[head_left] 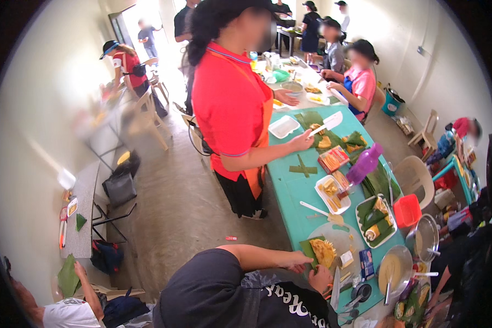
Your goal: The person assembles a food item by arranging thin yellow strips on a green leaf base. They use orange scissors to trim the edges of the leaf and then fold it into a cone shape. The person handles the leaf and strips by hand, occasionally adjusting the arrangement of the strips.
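At the near left edge of the teal table (292, 202), a folded golden-brown piece of food (323, 252) lies on a green banana leaf (309, 249). Beneath them is a round, pale translucent sheet or plate (329, 229). My left hand (297, 262) has its fingers closed at the leaf's lower left edge. Close beside it, my right hand (320, 279) curls its fingers at the near edge of leaf and food; its fingertips are partly hidden. A small white block (346, 259) and a knife (335, 288) lie by my right hand.
A blue box (366, 264), black measuring cups (361, 293) and a metal bowl of batter (392, 267) stand to the right. Beyond are a spatula (322, 212), a leaf-lined tray (376, 221) and a purple bottle (364, 164). A person in red (232, 109) holds a white spatula (327, 123).
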Demonstrator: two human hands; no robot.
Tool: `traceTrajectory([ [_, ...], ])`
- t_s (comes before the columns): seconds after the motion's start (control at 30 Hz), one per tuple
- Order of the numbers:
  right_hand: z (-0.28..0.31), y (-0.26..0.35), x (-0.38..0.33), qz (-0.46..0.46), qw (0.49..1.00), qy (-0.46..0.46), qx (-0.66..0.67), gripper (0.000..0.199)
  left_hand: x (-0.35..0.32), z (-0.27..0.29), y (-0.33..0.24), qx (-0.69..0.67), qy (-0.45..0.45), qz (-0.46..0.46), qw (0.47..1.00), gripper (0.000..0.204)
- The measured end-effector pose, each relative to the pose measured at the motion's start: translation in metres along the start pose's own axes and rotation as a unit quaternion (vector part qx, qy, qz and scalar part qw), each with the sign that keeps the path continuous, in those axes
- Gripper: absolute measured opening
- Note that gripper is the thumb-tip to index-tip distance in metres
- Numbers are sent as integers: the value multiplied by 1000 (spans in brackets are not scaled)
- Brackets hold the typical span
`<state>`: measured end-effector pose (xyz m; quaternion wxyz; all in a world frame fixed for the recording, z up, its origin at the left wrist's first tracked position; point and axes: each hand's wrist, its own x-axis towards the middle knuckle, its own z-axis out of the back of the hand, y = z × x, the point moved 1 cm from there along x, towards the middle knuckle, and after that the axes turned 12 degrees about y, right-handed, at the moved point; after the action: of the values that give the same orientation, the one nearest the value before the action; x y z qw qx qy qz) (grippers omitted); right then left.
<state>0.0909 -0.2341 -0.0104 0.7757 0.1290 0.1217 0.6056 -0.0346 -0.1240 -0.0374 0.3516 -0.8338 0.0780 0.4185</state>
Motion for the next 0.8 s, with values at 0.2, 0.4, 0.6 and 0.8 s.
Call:
traceTrajectory([
  [0.2,-2,-3,-4,9,1000,-18,24,25,14,-11,1,-47,10,15,999,51],
  [0.4,3,-3,-13,21,998,-11,50,21,24,-12,8,-95,-5,-1,995,38],
  [0.6,-1,-12,-18,32,998,-4,50,22,13,-22,0,-127,-30,-7,991,26],
  [0.8,3,-14,-19,53,996,-2,74,23,11,-26,0,-158,-55,-6,986,21],
])
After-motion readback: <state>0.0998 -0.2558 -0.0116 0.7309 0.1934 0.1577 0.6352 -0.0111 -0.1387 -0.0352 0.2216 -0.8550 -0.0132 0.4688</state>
